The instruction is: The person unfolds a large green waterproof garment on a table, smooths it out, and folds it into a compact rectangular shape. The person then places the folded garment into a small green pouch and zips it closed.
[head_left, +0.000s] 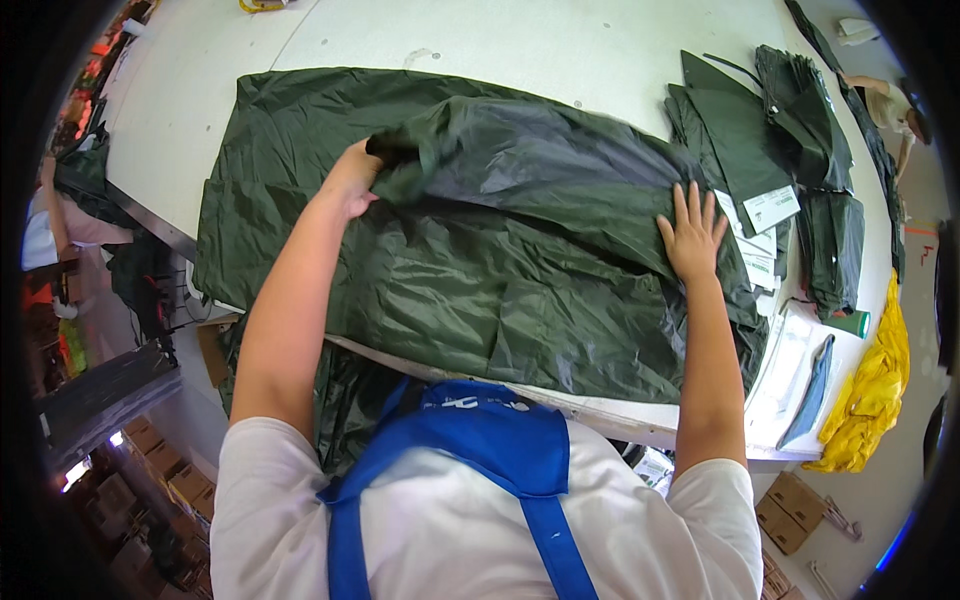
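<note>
A large sheet of thin dark green fabric (440, 285) lies spread and creased over the white table, its near side hanging past the front edge. My left hand (352, 182) is closed on a raised fold of it, left of the middle, and the fabric bulges up between my hands. The gripped edge is partly blurred. With fingers spread, my right hand (692, 235) lies flat on the right part of the fabric. White printed labels (770, 208) and cut dark green pieces (735, 140) lie just beyond my right hand.
On the white table (520, 40), more folded dark fabric (832, 245) is stacked at the right. Yellow fabric (868, 385) hangs over the right edge near a blue strip (808, 392) and a green roll (848, 323). Other people are at far left and upper right; cardboard boxes (792, 510) stand below.
</note>
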